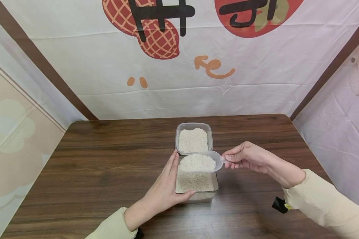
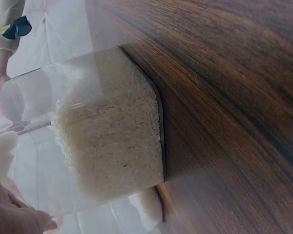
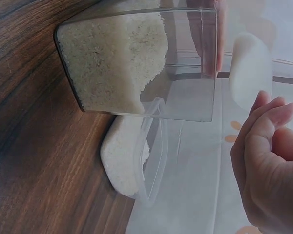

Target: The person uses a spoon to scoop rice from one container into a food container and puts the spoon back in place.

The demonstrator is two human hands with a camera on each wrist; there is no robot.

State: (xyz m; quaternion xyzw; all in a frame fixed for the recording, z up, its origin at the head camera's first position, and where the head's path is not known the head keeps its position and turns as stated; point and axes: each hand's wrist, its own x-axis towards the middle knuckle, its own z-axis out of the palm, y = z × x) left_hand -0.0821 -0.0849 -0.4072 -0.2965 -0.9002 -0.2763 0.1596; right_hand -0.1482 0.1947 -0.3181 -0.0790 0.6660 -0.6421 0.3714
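Observation:
A tall clear container [image 1: 200, 198] part-filled with rice stands on the table. My left hand [image 1: 164, 191] rests against it, straight fingers along its left side and thumb at the front rim. Over its opening is a translucent scoop [image 1: 219, 160] heaped with white rice [image 1: 197, 163]. My right hand [image 1: 246, 157] pinches the scoop's handle from the right, thumb on top. Just behind the tall container sits a smaller clear plastic tub [image 1: 210, 136], lower and also holding rice. In the right wrist view the scoop [image 3: 251, 68] is level above the tall container's rim.
The dark wooden table [image 1: 107, 172] runs back to a printed white cloth [image 1: 107, 96]. Pale cloth panels hang at both sides. A small black device [image 1: 279, 204] is worn at the right sleeve's cuff.

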